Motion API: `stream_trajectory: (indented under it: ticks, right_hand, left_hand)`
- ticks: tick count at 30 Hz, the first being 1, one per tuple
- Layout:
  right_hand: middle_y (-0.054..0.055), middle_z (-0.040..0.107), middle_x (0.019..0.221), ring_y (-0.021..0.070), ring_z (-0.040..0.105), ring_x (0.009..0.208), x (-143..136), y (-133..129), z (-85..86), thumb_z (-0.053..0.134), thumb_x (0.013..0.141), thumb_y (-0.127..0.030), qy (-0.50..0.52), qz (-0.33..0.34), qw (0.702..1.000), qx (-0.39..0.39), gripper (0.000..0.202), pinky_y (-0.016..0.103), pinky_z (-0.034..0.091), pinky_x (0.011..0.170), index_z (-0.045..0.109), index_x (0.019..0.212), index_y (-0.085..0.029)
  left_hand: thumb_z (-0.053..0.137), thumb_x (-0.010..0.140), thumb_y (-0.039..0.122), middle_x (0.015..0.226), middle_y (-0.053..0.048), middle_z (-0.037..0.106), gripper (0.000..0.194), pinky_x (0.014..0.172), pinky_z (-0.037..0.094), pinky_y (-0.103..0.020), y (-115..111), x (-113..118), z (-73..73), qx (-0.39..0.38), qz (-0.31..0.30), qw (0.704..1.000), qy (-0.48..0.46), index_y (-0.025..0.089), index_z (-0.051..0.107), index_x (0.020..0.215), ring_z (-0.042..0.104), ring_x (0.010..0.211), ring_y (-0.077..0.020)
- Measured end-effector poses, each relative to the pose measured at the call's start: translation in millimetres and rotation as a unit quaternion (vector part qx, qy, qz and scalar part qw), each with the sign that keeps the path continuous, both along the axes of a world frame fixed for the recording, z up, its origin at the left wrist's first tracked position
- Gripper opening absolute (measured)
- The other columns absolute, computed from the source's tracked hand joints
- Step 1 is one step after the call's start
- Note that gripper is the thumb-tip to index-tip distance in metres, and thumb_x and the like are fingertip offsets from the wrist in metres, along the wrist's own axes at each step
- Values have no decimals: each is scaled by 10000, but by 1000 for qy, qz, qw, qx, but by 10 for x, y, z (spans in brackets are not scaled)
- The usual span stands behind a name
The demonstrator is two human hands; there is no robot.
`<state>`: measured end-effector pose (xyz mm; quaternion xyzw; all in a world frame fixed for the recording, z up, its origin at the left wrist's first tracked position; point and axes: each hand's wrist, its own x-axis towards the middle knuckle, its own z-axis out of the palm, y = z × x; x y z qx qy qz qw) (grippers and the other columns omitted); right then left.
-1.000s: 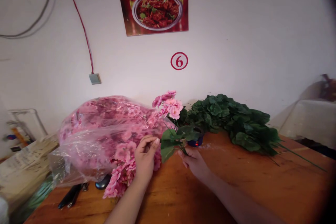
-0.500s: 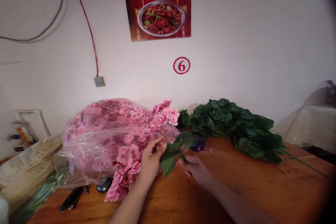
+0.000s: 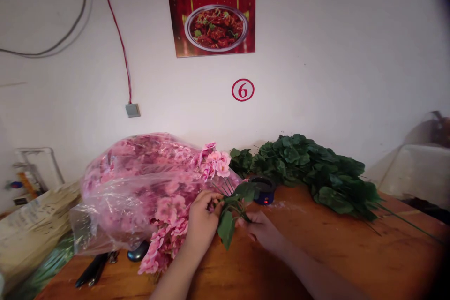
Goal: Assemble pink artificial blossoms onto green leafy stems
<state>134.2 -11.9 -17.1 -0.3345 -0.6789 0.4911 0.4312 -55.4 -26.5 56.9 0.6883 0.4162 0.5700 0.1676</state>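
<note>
R hand point(image 3: 260, 230) has thumb + fingers closed on the lower end of the flower sprig point(image 3: 243, 191), pinched just under its leaves point(image 3: 226, 230). L hand point(image 3: 204, 215) is at the sprig's L side, fingers curled in, thumb close to fingertips, touching the leaves; can't tell if it's actually gripping. Sprig is up off the table point(image 3: 253, 272), btwn both hands, tilted: pink flowers point(image 3: 218, 164) up top, leaning L in front of the clear plastic bag point(image 3: 108, 218), leaves lower down nr the fingers.

Bag, full of pink flowers, fills the L half of the table; a loose pink bunch point(image 3: 167, 239) sticks out its front, just beside L wrist. Behind R hand: small blue-black item point(image 3: 264, 196) w/ red light. Big pile of green leaves point(image 3: 309, 168) back R, nr the wall, a long stem point(image 3: 409, 220) poking out R. Front L: black-handled tool point(image 3: 92, 269) + dark rounded thing point(image 3: 138, 251) by the bag's edge. Wall has red food poster point(image 3: 216, 9) & circled 6 point(image 3: 242, 90).
</note>
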Motion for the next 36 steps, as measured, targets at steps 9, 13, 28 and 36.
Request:
stream_trajectory:
  ticks: [9, 13, 28, 36]
  right_hand:
    - [-64, 343, 445, 69, 279, 409, -18, -76, 49, 519, 825, -571, -29, 6, 999, 19, 442, 221, 184, 422, 549, 651, -165]
    - [-55, 387, 441, 70, 309, 407, -49, -150, 72, 505, 830, -572, -34, 20, 999, 18, 464, 220, 198, 425, 509, 599, -170]
    - [-83, 366, 400, 59, 241, 352, -250, -219, 33, 551, 752, -635, 42, 41, 997, -58, 487, 221, 171, 404, 624, 770, -154]
    - [-9, 547, 608, 103, 445, 560, -109, -211, 241, 548, 816, -552, 75, -46, 995, 50, 415, 228, 319, 534, 648, 740, -157]
  left_hand:
    - [706, 577, 145, 644, 15, 594, 217, 537, 368, -184, -36, 102, 49, -210, -196, 921, -263, 139, 622, 777, 507, 551, -88]
    - [733, 658, 284, 569, 43, 517, 198, 513, 350, -189, -101, 107, 64, -239, -199, 913, -264, 137, 607, 701, 468, 515, -80]
    - [645, 751, 426, 526, 52, 505, 277, 421, 305, -187, -111, 216, -127, -173, -163, 940, -245, 163, 570, 701, 417, 402, -73]
    - [591, 809, 388, 622, 32, 550, 236, 508, 331, -191, -119, -11, 45, -100, -42, 974, -201, 160, 647, 801, 447, 538, -95]
